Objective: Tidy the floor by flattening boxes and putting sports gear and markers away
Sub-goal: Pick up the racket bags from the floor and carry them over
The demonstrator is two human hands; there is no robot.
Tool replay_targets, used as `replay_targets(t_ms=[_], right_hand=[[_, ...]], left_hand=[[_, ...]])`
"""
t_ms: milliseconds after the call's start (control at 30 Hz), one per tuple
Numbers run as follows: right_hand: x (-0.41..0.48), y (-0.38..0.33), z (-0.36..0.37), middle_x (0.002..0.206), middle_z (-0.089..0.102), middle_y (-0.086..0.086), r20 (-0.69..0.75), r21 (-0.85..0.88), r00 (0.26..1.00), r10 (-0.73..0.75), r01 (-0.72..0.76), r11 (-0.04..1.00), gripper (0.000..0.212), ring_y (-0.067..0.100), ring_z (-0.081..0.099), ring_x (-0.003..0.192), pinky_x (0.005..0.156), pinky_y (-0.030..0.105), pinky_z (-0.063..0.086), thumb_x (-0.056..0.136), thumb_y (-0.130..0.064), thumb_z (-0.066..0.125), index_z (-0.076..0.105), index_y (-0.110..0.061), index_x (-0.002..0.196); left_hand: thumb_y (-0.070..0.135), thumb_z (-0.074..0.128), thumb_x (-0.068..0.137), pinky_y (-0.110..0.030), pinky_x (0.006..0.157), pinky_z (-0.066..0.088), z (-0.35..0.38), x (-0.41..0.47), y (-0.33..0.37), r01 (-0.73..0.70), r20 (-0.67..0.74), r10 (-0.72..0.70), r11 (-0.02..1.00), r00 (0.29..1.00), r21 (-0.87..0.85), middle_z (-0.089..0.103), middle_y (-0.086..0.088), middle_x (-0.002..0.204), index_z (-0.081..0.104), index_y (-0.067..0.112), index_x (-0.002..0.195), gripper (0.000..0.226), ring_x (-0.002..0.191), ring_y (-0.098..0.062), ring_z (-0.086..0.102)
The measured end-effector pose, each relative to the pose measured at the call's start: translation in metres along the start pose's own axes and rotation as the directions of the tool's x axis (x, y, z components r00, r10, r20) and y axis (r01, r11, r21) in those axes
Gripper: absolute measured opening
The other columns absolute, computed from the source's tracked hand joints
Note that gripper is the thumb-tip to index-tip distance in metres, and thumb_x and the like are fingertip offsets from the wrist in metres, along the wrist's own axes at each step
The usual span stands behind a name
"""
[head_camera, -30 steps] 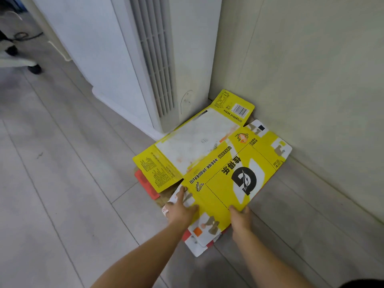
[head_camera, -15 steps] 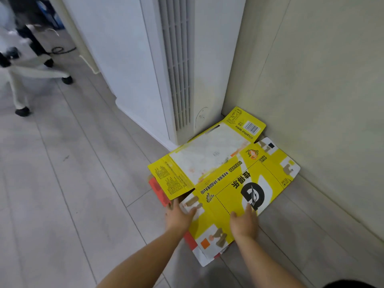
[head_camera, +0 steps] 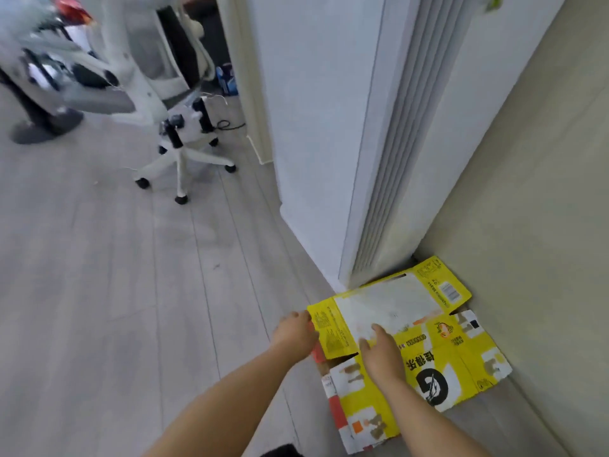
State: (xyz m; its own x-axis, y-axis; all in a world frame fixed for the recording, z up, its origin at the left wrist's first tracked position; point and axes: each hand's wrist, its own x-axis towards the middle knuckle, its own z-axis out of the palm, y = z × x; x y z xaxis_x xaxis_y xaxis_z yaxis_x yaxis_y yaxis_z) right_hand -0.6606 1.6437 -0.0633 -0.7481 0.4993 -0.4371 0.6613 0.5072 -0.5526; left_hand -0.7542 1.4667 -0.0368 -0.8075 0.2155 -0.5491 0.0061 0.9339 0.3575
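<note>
A flattened yellow cardboard box (head_camera: pixel 461 364) with black and white print lies on the floor in the corner, against the beige wall. Another flattened yellow box (head_camera: pixel 389 308) with a white panel lies partly on top of it, by the foot of the white unit. A red edge of other cardboard (head_camera: pixel 318 352) peeks out under them. My left hand (head_camera: pixel 295 331) is at the left flap of the upper box, fingers curled at its edge. My right hand (head_camera: pixel 379 352) rests flat on the boxes, fingers spread.
A tall white floor-standing unit (head_camera: pixel 346 143) with vertical vents stands just behind the boxes. The beige wall (head_camera: pixel 527 192) runs along the right. A white office chair on castors (head_camera: pixel 181 153) stands at the back left, with blurred furniture and a cable beyond. Grey plank floor (head_camera: pixel 131 308) stretches left.
The view has swung left and up, bringing the chair into sight. Both hands have moved from the near edge of the lower box up to the upper box's left flap and white panel.
</note>
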Motion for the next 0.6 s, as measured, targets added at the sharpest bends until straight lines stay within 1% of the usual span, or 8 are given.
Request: replay_targets(t_ms=[67, 133, 267, 367, 467, 600], right_hand=[[-0.029, -0.060, -0.025, 0.141, 0.050, 0.011, 0.057, -0.037, 0.997, -0.055, 0.058, 0.998, 0.051, 0.029, 0.049, 0.128, 0.100, 0.037, 0.042, 0.095, -0.029, 0.054, 0.042, -0.014, 0.143], [-0.063, -0.125, -0.049, 0.139, 0.052, 0.011, 0.123, -0.057, 0.986, -0.112, 0.120, 0.991, 0.051, 0.029, 0.049, 0.127, 0.101, 0.036, 0.041, 0.095, -0.030, 0.055, 0.043, -0.015, 0.142], [-0.135, -0.249, -0.097, 0.138, 0.054, 0.008, 0.256, -0.073, 0.942, -0.217, 0.242, 0.968, 0.048, 0.026, 0.052, 0.125, 0.099, 0.031, 0.041, 0.094, -0.028, 0.055, 0.046, -0.017, 0.140], [-0.193, -0.337, -0.130, 0.138, 0.055, 0.009, 0.359, -0.122, 0.886, -0.292, 0.355, 0.927, 0.048, 0.026, 0.054, 0.123, 0.102, 0.032, 0.043, 0.094, -0.031, 0.055, 0.046, -0.019, 0.140], [-0.254, -0.422, -0.156, 0.137, 0.056, 0.007, 0.444, -0.141, 0.813, -0.378, 0.480, 0.866, 0.048, 0.023, 0.053, 0.124, 0.099, 0.027, 0.040, 0.095, -0.033, 0.054, 0.047, -0.018, 0.140], [-0.323, -0.518, -0.154, 0.133, 0.057, 0.010, 0.580, -0.129, 0.700, -0.416, 0.584, 0.802, 0.048, 0.022, 0.056, 0.120, 0.096, 0.027, 0.043, 0.093, -0.034, 0.057, 0.050, -0.017, 0.138]], left_hand=[[0.039, 0.050, 0.095, -0.040, 0.100, 0.044, -0.059, -0.042, 0.000, 0.009, -0.016, -0.009, 1.000, 1.000, 0.005, 0.053, -0.008, 0.135, 0.049, 0.022, 0.135, 0.044, 0.123, -0.031, 0.050], [0.041, 0.049, 0.097, -0.040, 0.100, 0.042, -0.117, -0.087, -0.007, 0.049, -0.020, -0.049, 0.999, 0.999, -0.005, 0.052, -0.007, 0.135, 0.046, 0.023, 0.138, 0.046, 0.124, -0.030, 0.050], [0.040, 0.047, 0.098, -0.040, 0.099, 0.045, -0.230, -0.178, -0.023, 0.126, -0.038, -0.129, 0.990, 0.991, -0.066, 0.051, -0.005, 0.135, 0.046, 0.022, 0.138, 0.044, 0.121, -0.029, 0.052], [0.040, 0.046, 0.099, -0.040, 0.095, 0.047, -0.313, -0.251, -0.036, 0.191, -0.080, -0.204, 0.970, 0.976, -0.150, 0.051, -0.004, 0.136, 0.045, 0.021, 0.139, 0.043, 0.119, -0.028, 0.054], [0.039, 0.045, 0.100, -0.040, 0.096, 0.049, -0.386, -0.322, -0.053, 0.223, -0.133, -0.254, 0.952, 0.958, -0.208, 0.051, -0.004, 0.138, 0.045, 0.021, 0.140, 0.044, 0.118, -0.026, 0.056], [0.041, 0.046, 0.100, -0.041, 0.093, 0.048, -0.460, -0.402, -0.094, 0.285, -0.182, -0.326, 0.933, 0.928, -0.218, 0.048, -0.006, 0.140, 0.044, 0.020, 0.141, 0.046, 0.116, -0.029, 0.057]])
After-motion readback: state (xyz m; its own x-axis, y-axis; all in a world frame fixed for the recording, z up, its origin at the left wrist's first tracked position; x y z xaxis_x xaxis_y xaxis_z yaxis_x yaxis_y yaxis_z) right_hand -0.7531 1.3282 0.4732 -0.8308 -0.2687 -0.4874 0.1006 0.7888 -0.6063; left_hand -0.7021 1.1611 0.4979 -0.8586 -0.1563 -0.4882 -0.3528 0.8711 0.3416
